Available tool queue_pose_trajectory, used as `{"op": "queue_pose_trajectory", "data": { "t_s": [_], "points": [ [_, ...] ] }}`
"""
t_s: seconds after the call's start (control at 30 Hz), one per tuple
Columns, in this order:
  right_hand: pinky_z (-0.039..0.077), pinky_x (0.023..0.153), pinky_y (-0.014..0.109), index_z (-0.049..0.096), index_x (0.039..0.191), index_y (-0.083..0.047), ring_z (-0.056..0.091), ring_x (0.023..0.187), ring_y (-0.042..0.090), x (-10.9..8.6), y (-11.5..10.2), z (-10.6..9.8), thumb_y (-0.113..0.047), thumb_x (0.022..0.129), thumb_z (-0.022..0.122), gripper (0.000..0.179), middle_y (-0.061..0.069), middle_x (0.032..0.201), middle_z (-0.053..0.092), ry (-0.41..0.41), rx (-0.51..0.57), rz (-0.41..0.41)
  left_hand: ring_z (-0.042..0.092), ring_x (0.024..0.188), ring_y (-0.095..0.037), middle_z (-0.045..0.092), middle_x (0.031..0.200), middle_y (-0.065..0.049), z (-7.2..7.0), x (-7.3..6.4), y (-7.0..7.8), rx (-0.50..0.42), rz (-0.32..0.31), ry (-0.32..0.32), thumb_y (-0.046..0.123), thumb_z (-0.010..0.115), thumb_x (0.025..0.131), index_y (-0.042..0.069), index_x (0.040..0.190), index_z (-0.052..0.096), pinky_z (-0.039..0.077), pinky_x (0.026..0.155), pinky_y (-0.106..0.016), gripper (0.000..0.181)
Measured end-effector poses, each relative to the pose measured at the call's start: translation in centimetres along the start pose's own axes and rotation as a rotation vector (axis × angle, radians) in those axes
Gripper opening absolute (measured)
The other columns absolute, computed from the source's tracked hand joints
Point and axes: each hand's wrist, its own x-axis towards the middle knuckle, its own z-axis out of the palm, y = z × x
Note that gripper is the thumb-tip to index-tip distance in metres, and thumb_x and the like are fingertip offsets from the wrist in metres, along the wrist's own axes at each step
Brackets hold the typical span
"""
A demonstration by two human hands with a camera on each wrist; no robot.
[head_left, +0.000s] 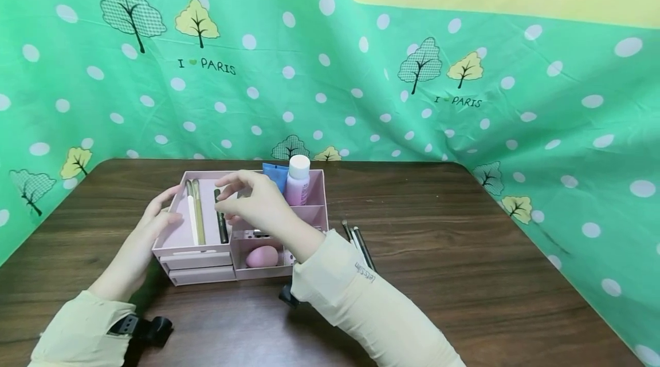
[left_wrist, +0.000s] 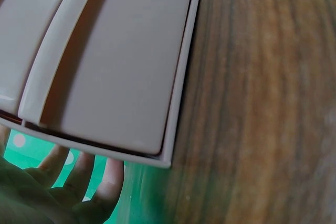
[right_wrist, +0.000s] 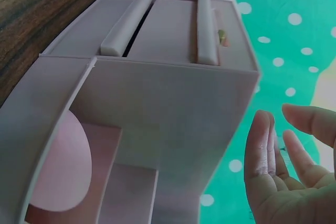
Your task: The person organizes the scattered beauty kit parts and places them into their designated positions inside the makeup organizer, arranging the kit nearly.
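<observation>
A pink desktop organizer (head_left: 198,264) with two shallow drawers in front stands on the table. My left hand (head_left: 149,227) holds its left side, thumb over the rim and fingers along the outer wall, as the left wrist view (left_wrist: 79,187) also shows. Above the top tray, my right hand (head_left: 260,198) hovers with thumb and fingers apart and nothing between them. Below its fingertips lies a dark slim pencil (head_left: 223,228). To the left of that lie a white slim stick (head_left: 192,215) and a gold one (head_left: 198,215). A pink makeup sponge (head_left: 263,256) sits in the front right compartment.
A blue tube (head_left: 275,174) and a pink bottle (head_left: 297,188) with a white cap stand in the organizer's back right compartment. Several slim brushes or pencils (head_left: 364,245) lie on the table (head_left: 438,252) right of it, partly behind my right sleeve. A green polka-dot cloth (head_left: 330,81) hangs behind.
</observation>
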Motion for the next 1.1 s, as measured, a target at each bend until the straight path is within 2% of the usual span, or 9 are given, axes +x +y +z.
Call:
{"op": "queue_pose_trajectory", "data": {
  "t_s": [0.17, 0.4, 0.7, 0.83, 0.97, 1.1],
  "points": [
    [0.059, 0.065, 0.034, 0.067, 0.118, -0.002, 0.063, 0.063, 0.011, -1.3, -0.4, -0.8, 0.002, 0.084, 0.071, 0.034, 0.007, 0.091, 0.068, -0.006, 0.042, -0.024, 0.027, 0.129, -0.021, 0.012, 0.157, -0.013, -0.1, -0.1, 0.0, 0.007, 0.005, 0.007, 0.035, 0.040, 0.103, 0.042, 0.156, 0.013, 0.026, 0.096, -0.038, 0.059],
    [0.058, 0.068, 0.030, 0.065, 0.119, 0.003, 0.061, 0.067, 0.008, -3.1, -0.6, -1.8, 0.005, 0.086, 0.069, 0.033, 0.021, 0.099, 0.067, -0.017, 0.060, -0.102, 0.028, 0.128, -0.019, 0.014, 0.155, -0.013, -0.2, -0.1, -0.1, 0.006, 0.008, 0.007, 0.036, 0.039, 0.103, 0.042, 0.156, 0.014, 0.026, 0.096, -0.039, 0.059],
    [0.058, 0.073, 0.034, 0.064, 0.119, 0.000, 0.066, 0.073, 0.013, -5.4, 0.3, -3.8, 0.000, 0.087, 0.068, 0.032, 0.022, 0.103, 0.067, 0.015, 0.077, -0.138, 0.026, 0.130, -0.022, 0.012, 0.156, -0.014, 0.0, -0.1, 0.0, 0.003, 0.002, 0.002, 0.035, 0.040, 0.103, 0.042, 0.156, 0.013, 0.026, 0.097, -0.040, 0.060],
    [0.059, 0.074, 0.036, 0.064, 0.119, 0.003, 0.067, 0.074, 0.012, -6.2, 0.8, -4.8, 0.001, 0.086, 0.067, 0.033, 0.019, 0.100, 0.067, 0.043, 0.113, -0.157, 0.026, 0.129, -0.022, 0.012, 0.156, -0.013, 0.0, 0.0, 0.0, 0.002, 0.000, 0.002, 0.035, 0.040, 0.103, 0.042, 0.156, 0.013, 0.025, 0.097, -0.041, 0.060],
    [0.059, 0.074, 0.039, 0.062, 0.119, 0.007, 0.066, 0.075, 0.010, -7.0, 1.0, -5.5, 0.004, 0.086, 0.065, 0.033, 0.007, 0.093, 0.069, 0.062, 0.156, -0.177, 0.029, 0.126, -0.019, 0.017, 0.152, -0.012, 0.0, -0.1, 0.0, 0.004, 0.001, 0.005, 0.036, 0.040, 0.103, 0.042, 0.156, 0.014, 0.027, 0.095, -0.039, 0.059],
    [0.059, 0.074, 0.041, 0.062, 0.118, 0.008, 0.068, 0.075, 0.014, -7.6, 1.2, -6.2, 0.005, 0.086, 0.065, 0.032, -0.001, 0.089, 0.068, 0.077, 0.169, -0.189, 0.029, 0.126, -0.019, 0.017, 0.152, -0.012, 0.0, -0.1, 0.0, 0.009, 0.005, 0.004, 0.037, 0.039, 0.103, 0.042, 0.156, 0.013, 0.026, 0.096, -0.041, 0.059]
  ]
}}
